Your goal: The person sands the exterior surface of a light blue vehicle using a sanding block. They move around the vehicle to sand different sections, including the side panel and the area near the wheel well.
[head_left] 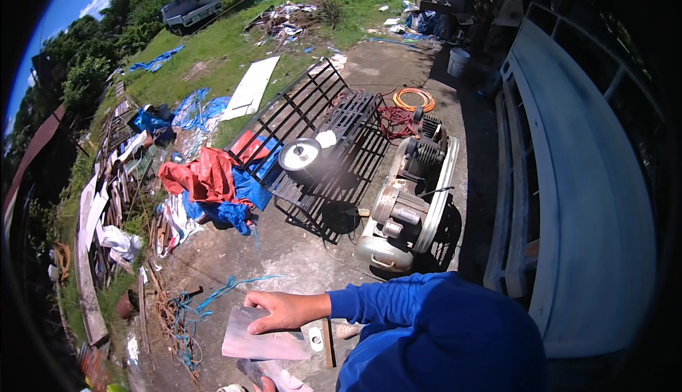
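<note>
A pinkish-grey sheet (268, 344), smooth and flat, is low in the view, left of my blue sleeve. My right hand (284, 311) is closed on its far edge, thumb on top and fingers over the edge. Just below lies a second pinkish-grey piece (288, 380); whether it joins the sheet I cannot tell. My left hand (266, 385) shows only as a bit of finger at the bottom edge, closed against this lower piece. Beside the sheet are a narrow wooden strip (327, 342) and a small white piece with a round dark mark (315, 339).
Ahead stands a black slatted metal bench (312, 200) bearing a round can (300, 156). Right of it is an air compressor (401, 207), with an orange hose (413, 99) behind. Crumpled red tarp (202, 175) and tangled blue cord (188, 328) lie left. A pale panel (590, 200) stands right.
</note>
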### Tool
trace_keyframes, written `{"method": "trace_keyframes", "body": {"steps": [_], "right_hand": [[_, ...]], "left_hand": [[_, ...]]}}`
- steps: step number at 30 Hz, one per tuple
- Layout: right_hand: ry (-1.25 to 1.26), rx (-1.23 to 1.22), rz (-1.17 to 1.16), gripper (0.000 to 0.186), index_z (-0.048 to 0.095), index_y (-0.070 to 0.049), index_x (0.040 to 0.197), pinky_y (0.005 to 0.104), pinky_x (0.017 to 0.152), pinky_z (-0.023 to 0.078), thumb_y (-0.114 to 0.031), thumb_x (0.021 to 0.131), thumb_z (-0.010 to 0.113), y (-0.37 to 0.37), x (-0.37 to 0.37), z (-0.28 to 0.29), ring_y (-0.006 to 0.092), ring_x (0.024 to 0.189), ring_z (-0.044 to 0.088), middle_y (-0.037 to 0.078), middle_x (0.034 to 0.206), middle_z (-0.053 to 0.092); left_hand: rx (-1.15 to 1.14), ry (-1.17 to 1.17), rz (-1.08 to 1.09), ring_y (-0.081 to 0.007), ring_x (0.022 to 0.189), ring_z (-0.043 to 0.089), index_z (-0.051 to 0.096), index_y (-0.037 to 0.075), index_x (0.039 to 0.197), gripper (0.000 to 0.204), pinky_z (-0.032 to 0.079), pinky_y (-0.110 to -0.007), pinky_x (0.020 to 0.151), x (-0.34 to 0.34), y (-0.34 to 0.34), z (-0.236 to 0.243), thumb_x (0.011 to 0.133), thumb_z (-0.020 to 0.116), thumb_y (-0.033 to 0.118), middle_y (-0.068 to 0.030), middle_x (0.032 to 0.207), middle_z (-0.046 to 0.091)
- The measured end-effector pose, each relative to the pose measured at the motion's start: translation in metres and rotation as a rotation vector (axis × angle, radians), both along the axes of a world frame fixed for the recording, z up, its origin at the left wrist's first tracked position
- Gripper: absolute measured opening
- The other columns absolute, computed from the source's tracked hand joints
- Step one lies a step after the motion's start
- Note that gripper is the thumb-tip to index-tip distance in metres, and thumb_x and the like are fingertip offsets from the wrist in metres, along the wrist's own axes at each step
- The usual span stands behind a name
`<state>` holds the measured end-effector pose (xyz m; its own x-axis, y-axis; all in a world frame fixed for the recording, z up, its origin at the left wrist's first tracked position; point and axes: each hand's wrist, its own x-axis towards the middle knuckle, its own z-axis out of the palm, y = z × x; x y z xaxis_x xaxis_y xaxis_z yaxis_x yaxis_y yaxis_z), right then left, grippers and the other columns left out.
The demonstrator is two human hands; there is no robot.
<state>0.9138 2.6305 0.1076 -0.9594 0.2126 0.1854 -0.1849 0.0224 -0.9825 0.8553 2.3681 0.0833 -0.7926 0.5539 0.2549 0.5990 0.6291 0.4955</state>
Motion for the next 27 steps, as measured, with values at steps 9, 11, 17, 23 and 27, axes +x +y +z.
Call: {"method": "trace_keyframes", "body": {"steps": [9,11,17,23,27], "right_hand": [[-0.307,-0.128,0.193,0.046,0.051,0.000,0.119,0.0284,0.076,0.047,-0.028,0.089,0.072,0.012,0.030,-0.053,0.0112,0.092,0.054,0.005,0.100,0.059],[-0.313,-0.225,0.197,0.043,0.051,0.000,0.119,0.0278,0.076,0.047,-0.026,0.090,0.071,0.019,0.033,-0.029,0.0103,0.092,0.054,0.005,0.101,0.060],[-0.106,-0.500,-0.144,0.032,0.049,-0.001,0.116,0.0254,0.081,0.046,-0.016,0.094,0.067,0.054,0.030,-0.024,0.0074,0.095,0.053,0.003,0.105,0.058],[0.190,-0.060,-0.074,0.033,0.043,-0.002,0.118,0.0367,0.098,0.047,-0.004,0.092,0.062,0.000,0.027,-0.012,0.0278,0.123,0.053,0.016,0.131,0.051],[0.304,0.411,0.089,0.065,0.041,-0.020,0.145,0.0425,0.101,0.045,-0.004,0.085,0.063,-0.035,0.026,-0.002,0.0383,0.130,0.044,0.017,0.136,0.045]], "left_hand": [[-0.047,0.037,-0.047,-0.0436,0.131,0.046,0.054,0.000,0.135,0.039,0.037,-0.051,0.110,-0.015,0.008,-0.004,0.099,0.053,0.015,-0.0297,0.139,0.050],[-0.055,0.052,-0.051,-0.0440,0.131,0.046,0.055,0.000,0.135,0.039,0.037,-0.051,0.110,-0.018,0.008,-0.003,0.099,0.052,0.014,-0.0298,0.139,0.050],[-0.129,0.167,-0.189,-0.0452,0.130,0.046,0.055,0.000,0.135,0.038,0.038,-0.051,0.109,-0.033,0.000,0.006,0.100,0.051,0.012,-0.0302,0.139,0.050],[-0.225,0.225,0.023,-0.0410,0.142,0.032,0.042,0.003,0.147,0.052,0.027,-0.052,0.117,-0.033,0.007,-0.023,0.103,0.038,0.030,-0.0225,0.150,0.041],[-0.125,0.123,-0.015,-0.0411,0.142,0.031,0.041,0.001,0.148,0.057,0.025,-0.052,0.118,-0.026,0.021,-0.014,0.101,0.040,0.034,-0.0233,0.150,0.041]]}}
